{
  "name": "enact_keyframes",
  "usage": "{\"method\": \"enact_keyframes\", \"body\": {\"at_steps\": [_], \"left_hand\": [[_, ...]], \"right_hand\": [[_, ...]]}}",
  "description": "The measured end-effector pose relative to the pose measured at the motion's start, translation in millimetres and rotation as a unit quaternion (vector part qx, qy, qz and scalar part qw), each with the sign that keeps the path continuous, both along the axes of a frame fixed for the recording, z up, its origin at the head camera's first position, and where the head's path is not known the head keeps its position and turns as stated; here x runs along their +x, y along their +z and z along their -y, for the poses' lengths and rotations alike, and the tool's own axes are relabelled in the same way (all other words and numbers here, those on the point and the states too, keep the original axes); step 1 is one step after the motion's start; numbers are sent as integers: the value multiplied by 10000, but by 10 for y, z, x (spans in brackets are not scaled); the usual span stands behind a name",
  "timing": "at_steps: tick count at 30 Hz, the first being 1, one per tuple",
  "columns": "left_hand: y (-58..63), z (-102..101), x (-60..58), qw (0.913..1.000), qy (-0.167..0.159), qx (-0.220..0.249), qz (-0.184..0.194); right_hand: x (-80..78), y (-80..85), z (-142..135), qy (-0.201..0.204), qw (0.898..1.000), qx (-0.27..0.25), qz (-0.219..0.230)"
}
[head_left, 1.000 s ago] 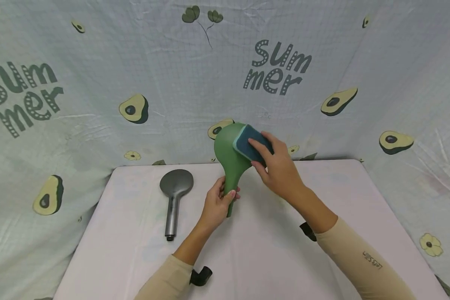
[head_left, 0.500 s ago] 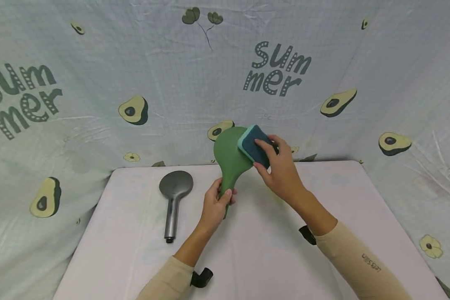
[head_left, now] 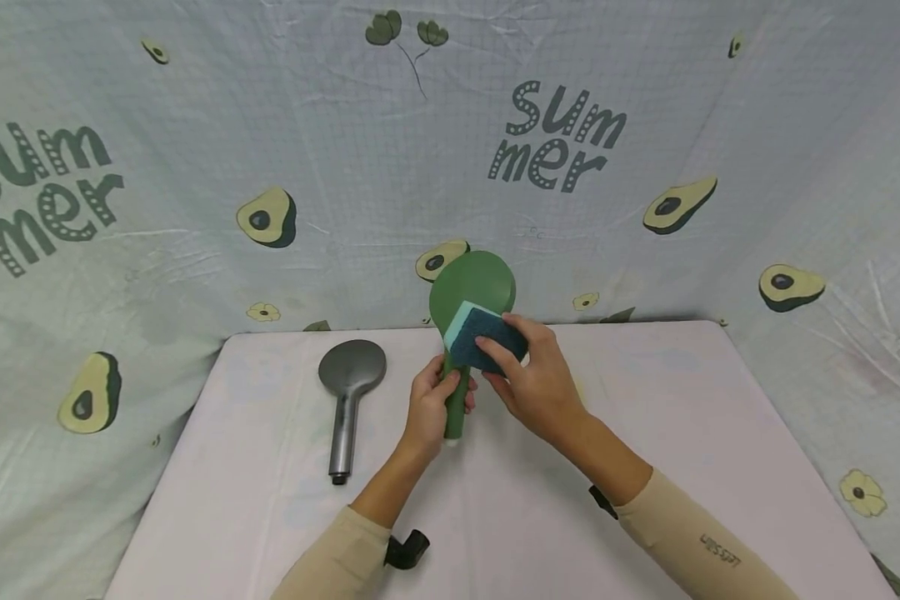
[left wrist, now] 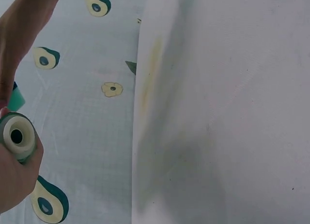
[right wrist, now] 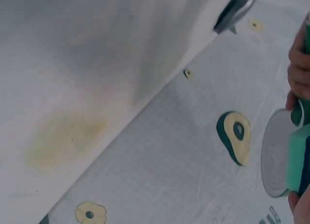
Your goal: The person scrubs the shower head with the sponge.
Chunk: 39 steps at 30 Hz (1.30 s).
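In the head view my left hand [head_left: 426, 404] grips the handle of a green handheld shower head [head_left: 478, 279], held up over the far part of the table. My right hand [head_left: 536, 375] pinches a blue-and-turquoise sponge [head_left: 487, 337], its light side against the neck just above the left hand. The left wrist view shows the handle's round threaded end [left wrist: 28, 141] poking out of the fist. A pale nozzle face [right wrist: 275, 156] appears in the right wrist view, beside the sponge's turquoise layer [right wrist: 296, 161].
A grey shower head [head_left: 352, 367] lies on the pale pink table [head_left: 270, 517], left of the hands. Behind the table's far edge hangs an avocado-print cloth [head_left: 345, 167]. Black wrist-camera mounts [head_left: 408, 550] stick out below the forearms.
The right hand has drawn the sponge down and left, from the right side of the shower head's round back to its neck. The left hand keeps its grip; the handle has turned slightly.
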<state>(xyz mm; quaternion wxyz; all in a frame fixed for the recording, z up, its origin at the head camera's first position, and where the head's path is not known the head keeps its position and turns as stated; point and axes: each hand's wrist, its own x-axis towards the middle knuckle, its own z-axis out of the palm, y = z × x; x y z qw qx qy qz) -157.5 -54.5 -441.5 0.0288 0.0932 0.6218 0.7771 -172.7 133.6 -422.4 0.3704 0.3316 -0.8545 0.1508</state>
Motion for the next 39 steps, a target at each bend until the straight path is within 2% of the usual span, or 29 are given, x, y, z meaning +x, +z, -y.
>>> {"method": "enact_keyframes", "body": {"at_steps": [3,6,9,13,17,21,24,27,33,36,39], "left_hand": [[-1,-16,7,9999,9,-72,129],[-21,-34,0,9995,85,-201,207],[-52,-52,-1,9983,148,-415,375],[-75,-50,7,9964,9,-678,515],[-97,-21,-6,9958,-145,-859,293],[-112,12,-18,9917,-18,-1285,75],[-104,20,-15,9899,12,-1418,46],[-93,15,-4,9906,-126,-1358,63],[-92,0,6,9919,-307,-1230,129],[-106,5,1,9924,-385,-1162,143],[-124,10,-7,9920,-572,-1120,75]], "right_hand": [[-42,113,-79,-16,9997,-241,27],[-103,250,-159,-42,9984,-511,245],[-164,372,-232,-82,9948,-763,672],[-254,490,-316,-83,9843,-1157,1331],[-329,563,-375,-34,9733,-1479,1755],[-348,582,-368,43,9708,-1514,1860],[-323,561,-327,130,9728,-1471,1783],[-274,514,-267,193,9785,-1340,1554],[-132,323,-139,385,9974,-302,531],[-67,210,-98,515,9984,171,169],[-8,118,-70,568,9970,525,33]]}}
